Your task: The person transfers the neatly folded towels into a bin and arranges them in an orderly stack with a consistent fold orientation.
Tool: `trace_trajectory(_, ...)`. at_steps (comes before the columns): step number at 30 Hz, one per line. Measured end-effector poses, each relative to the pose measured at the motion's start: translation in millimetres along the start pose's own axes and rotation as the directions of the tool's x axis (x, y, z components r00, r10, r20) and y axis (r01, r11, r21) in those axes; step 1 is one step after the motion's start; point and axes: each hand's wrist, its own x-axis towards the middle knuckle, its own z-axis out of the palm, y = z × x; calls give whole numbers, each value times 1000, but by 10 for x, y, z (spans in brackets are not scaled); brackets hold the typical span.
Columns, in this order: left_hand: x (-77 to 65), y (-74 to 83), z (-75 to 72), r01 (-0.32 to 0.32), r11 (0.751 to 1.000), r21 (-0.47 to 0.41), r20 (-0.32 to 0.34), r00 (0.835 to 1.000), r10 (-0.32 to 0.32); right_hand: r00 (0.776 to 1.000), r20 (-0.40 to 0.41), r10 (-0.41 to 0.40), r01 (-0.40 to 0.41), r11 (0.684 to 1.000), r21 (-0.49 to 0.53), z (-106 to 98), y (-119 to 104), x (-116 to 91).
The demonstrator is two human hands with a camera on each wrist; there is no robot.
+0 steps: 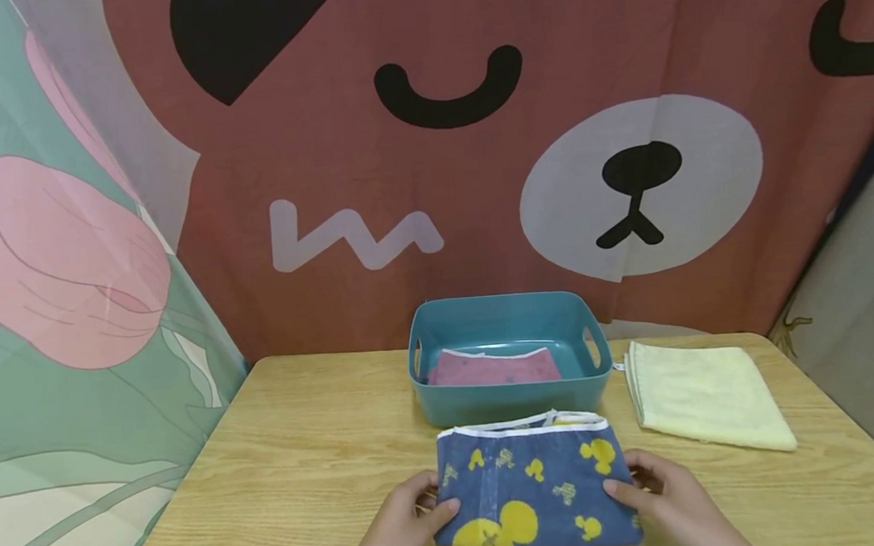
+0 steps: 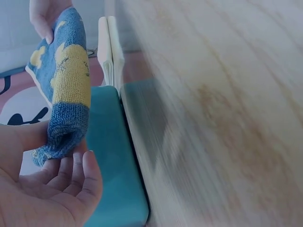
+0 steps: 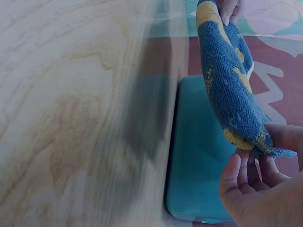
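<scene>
A folded blue towel (image 1: pixel 536 484) with yellow mouse-head shapes and a white edge is held up between both hands, above the table in front of the teal basket. My left hand (image 1: pixel 403 521) pinches its left end, thumb on the near face and fingers behind. At the opposite end my right hand (image 1: pixel 672 497) grips it the same way. Both wrist views show the towel (image 2: pixel 71 80) raised off the wood, its folded lower side facing the cameras. Inside the basket (image 1: pixel 512 402) lies a folded pink towel (image 1: pixel 495 368) with a white edge.
To the right of the basket a folded pale yellow towel (image 1: pixel 707 394) lies on the wooden table (image 1: pixel 306 465). Behind the table hangs a curtain (image 1: pixel 340 162) with a large brown bear face, and a floral curtain (image 1: pixel 69 270) hangs at the left.
</scene>
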Motion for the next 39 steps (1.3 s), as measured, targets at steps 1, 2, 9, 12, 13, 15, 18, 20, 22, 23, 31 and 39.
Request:
trace_trajectory(1,1,8,1,5,1000,-1,-3,1000,-5,1000,-1,-3,3,1000,-5,-9,-11,-2)
trace_trajectory(2,2,16,3,5,1000,-1,-7,1000,-5,1000,-2,-3,3,1000,-8,-17,-21,-4)
trace_trajectory(9,39,47,-10,-58,998,-7,-30,998,58,1000,-17,-18,18,1000,3,-63,-93,-6)
trace_trajectory(12,38,81,-18,-109,994,-13,-43,993,109,1000,-23,-14,14,1000,14,-83,-124,-4)
trace_trajectory(13,38,95,-22,-126,992,-9,-48,991,125,1000,-24,-12,12,1000,16,-91,-133,-6)
trace_trajectory(15,38,121,-34,-151,988,-2,-57,987,151,1000,-24,-10,11,999,32,-103,-150,-11)
trace_trajectory(18,45,158,-52,-161,987,21,-71,984,162,999,-26,-21,22,999,43,-125,-176,-22)
trace_trajectory(20,53,178,-62,-165,986,28,-80,983,167,999,-29,-37,39,998,52,-141,-193,-27)
trace_trajectory(22,61,196,-70,-177,984,32,-90,980,179,998,-33,-48,50,998,50,-159,-210,-28)
trace_trajectory(23,64,205,-73,-182,983,31,-96,978,184,998,-36,-50,52,997,55,-166,-219,-28)
trace_trajectory(31,94,257,-119,-214,976,30,-136,967,216,996,-68,-65,70,995,73,-189,-291,-21)
trace_trajectory(39,169,327,-184,-187,982,37,-124,974,190,993,-83,-87,96,989,111,-235,-366,11)
